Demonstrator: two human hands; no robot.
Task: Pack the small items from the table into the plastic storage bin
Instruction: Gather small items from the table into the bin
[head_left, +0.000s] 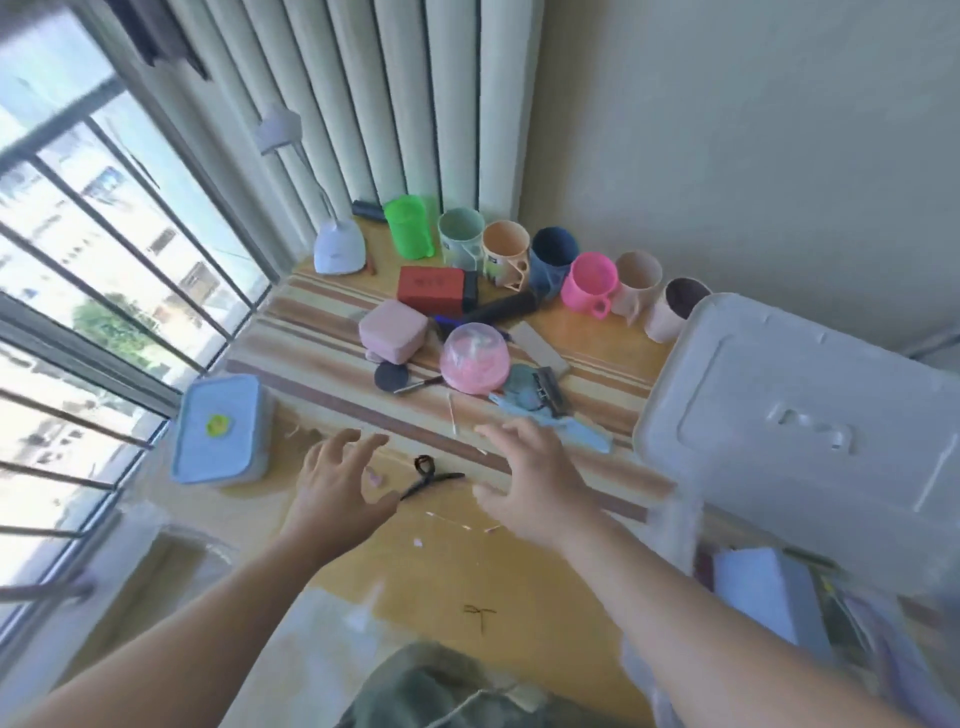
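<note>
Table (332, 566): standing by window.
Left hand (332, 493): hovering, fingers wide, empty.
Right hand (530, 483): hovering wide, empty.
Bin (800, 410): lying at 3 o'clock.

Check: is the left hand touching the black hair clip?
Cannot tell. In the head view the left hand overlaps the black hair clip at its thumb; no contact or gap shows.

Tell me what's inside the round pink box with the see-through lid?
The clear dome of the round pink box shows something pale and pinkish inside, too blurry to name. Whatever lies under the box on the striped cloth is hidden.
</note>
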